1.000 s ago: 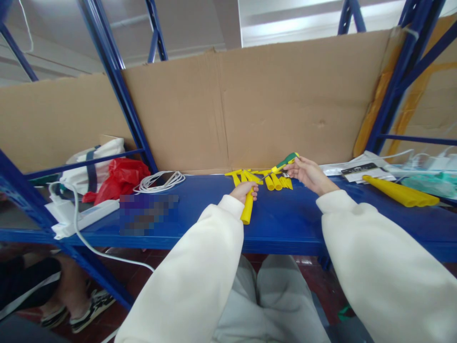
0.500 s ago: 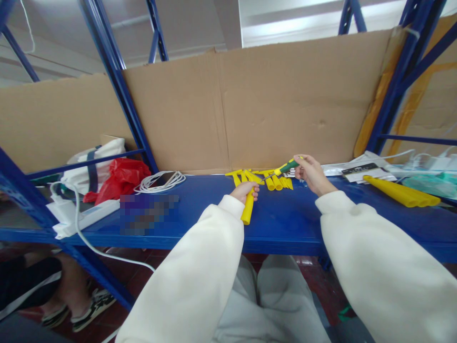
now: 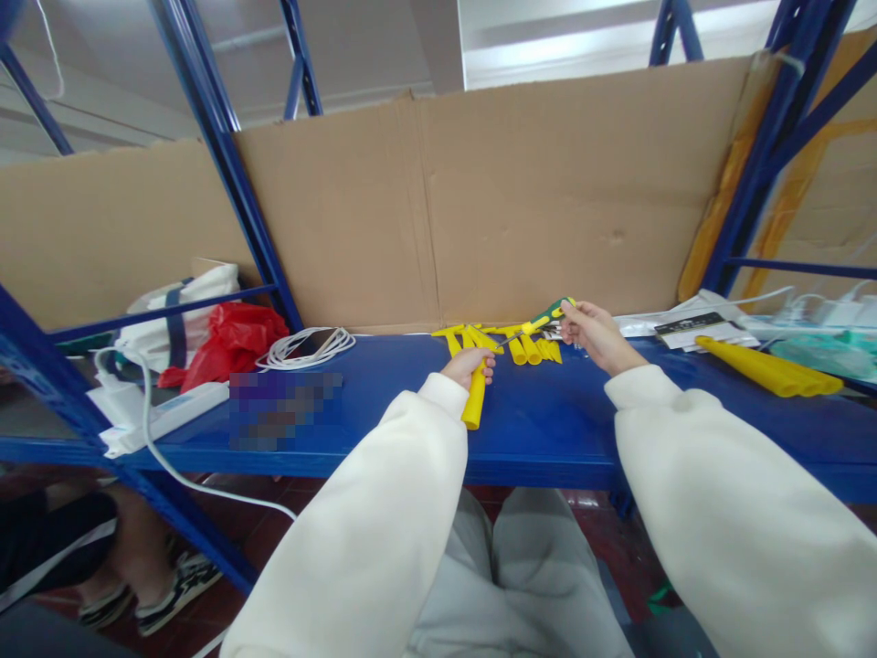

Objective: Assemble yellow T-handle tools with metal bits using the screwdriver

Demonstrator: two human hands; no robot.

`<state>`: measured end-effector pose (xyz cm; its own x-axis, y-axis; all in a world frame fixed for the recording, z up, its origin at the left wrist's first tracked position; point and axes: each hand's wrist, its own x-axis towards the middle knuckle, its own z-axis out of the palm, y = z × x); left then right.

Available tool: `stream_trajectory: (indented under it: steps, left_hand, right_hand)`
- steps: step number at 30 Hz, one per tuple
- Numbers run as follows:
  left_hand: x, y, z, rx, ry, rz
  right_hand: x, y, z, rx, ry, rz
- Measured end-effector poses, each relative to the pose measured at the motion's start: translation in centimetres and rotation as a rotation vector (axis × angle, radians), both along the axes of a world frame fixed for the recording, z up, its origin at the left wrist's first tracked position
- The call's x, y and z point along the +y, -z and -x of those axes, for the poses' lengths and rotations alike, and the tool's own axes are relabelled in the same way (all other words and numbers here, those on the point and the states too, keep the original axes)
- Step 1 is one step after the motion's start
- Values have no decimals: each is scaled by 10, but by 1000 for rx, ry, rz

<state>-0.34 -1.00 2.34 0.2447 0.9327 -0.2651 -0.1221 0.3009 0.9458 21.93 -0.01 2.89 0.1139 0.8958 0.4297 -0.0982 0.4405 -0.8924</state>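
Observation:
My left hand [image 3: 470,366] is closed around a yellow tapered tube [image 3: 473,407], whose wide end points down toward the front edge of the shelf. In the fingers of my right hand [image 3: 595,334] is a screwdriver [image 3: 548,316] with a green and yellow handle. Its shaft slants down to the left, and the tip meets the top of the tube close to my left fingers; the exact contact is too small to make out. Behind my hands lie several more yellow tapered tubes [image 3: 526,350] on the blue shelf [image 3: 384,402].
On the left are a coiled white cable [image 3: 308,351], a red plastic bag [image 3: 237,338] and a white power strip [image 3: 182,411]. To the right lie joined yellow tubes [image 3: 771,367] and a black-and-white card [image 3: 702,330]. Cardboard [image 3: 548,201] stands behind. A person's legs [image 3: 133,548] show lower left.
The screwdriver handle has turned a little in my right fingers, showing more yellow, and has shifted slightly left. My left hand and the tube stay almost where they were.

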Motion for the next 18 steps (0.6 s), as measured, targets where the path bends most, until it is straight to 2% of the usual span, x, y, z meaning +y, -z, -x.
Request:
stream_trajectory:
  steps: [3, 7, 18]
  left_hand:
    - [-1, 0, 0, 3, 6, -10]
    - [-2, -1, -1, 9, 11, -20]
    - [1, 0, 1, 16, 32, -9]
  right_hand:
    - [3, 2, 0, 20, 58, 18]
    - [3, 1, 1, 42, 59, 3]
    - [-7, -5, 2, 47, -102, 9]
